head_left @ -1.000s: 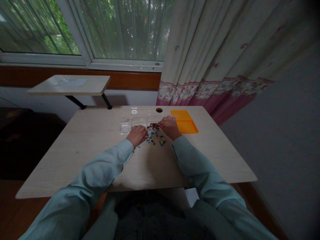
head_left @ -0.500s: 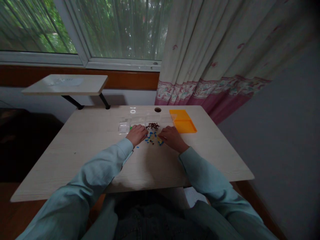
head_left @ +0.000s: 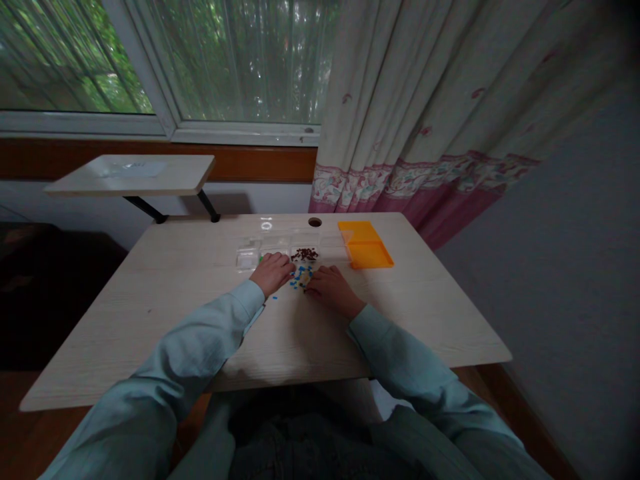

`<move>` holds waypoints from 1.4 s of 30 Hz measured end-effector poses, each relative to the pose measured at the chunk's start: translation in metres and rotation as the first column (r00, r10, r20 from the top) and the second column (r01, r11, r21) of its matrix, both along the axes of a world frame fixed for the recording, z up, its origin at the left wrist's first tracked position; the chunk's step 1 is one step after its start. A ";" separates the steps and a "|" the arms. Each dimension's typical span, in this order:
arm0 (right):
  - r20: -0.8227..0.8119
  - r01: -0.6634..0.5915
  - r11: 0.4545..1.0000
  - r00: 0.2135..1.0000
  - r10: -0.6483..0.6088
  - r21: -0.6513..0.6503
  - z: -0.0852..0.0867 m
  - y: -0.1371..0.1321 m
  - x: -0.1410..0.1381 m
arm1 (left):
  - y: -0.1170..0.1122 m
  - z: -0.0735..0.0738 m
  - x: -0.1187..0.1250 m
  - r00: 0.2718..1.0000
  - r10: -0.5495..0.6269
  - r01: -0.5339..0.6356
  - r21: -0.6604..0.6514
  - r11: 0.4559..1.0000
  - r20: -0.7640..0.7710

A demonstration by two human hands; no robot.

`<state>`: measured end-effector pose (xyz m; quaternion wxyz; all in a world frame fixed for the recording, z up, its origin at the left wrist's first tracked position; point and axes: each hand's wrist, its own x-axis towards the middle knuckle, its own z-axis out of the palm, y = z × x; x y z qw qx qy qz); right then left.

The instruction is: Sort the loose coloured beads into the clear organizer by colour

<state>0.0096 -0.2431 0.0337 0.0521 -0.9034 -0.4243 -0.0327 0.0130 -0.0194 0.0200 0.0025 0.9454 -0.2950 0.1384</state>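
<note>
A loose pile of tiny blue, yellow and dark pieces [head_left: 301,276] lies on the table between my two hands. On its left side, my left hand [head_left: 275,270] has its fingers drawn together, with the tips beside the pile. My right hand [head_left: 330,287] rests at the pile's right edge, fingers curled down onto the pieces. Whatever either hand pinches is too small to make out. Behind the hands stands a clear plastic compartment box [head_left: 247,259]. Dark reddish-brown pieces [head_left: 305,255] lie in one of its compartments, and a bit of green shows beside my left hand.
An orange tray [head_left: 373,255] lies to the right of the clear box on the pale table [head_left: 200,280]. One stray blue piece [head_left: 275,298] sits near my left wrist. A raised shelf [head_left: 150,175] stands at the back left, and a round hole [head_left: 315,222] is near the back edge.
My right hand has moved left and toward me, over the right part of the pile, covering pieces that showed before. My left hand stays nearly in place.
</note>
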 end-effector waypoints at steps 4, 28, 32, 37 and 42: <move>-0.015 -0.010 1.000 1.000 0.010 0.001 -0.002 -0.002 -0.001 | 0.000 0.000 -0.002 1.000 -0.012 0.012 -0.013 1.000 -0.014; 0.176 0.264 0.958 0.943 -0.281 0.115 0.012 0.001 0.060 | -0.005 0.003 -0.012 1.000 -0.013 0.012 -0.054 0.998 -0.026; 0.126 0.254 0.963 0.956 -0.263 0.087 0.010 -0.010 0.046 | 0.002 0.012 -0.006 0.999 -0.010 0.008 -0.065 0.998 -0.030; 0.089 0.152 0.979 0.982 -0.165 0.132 0.005 -0.017 0.027 | 0.013 0.011 -0.008 0.992 -0.084 0.082 -0.026 0.996 -0.089; 0.081 0.133 0.978 0.986 -0.147 0.163 -0.003 -0.018 0.020 | 0.007 0.006 -0.013 0.994 -0.067 0.070 0.028 0.997 -0.087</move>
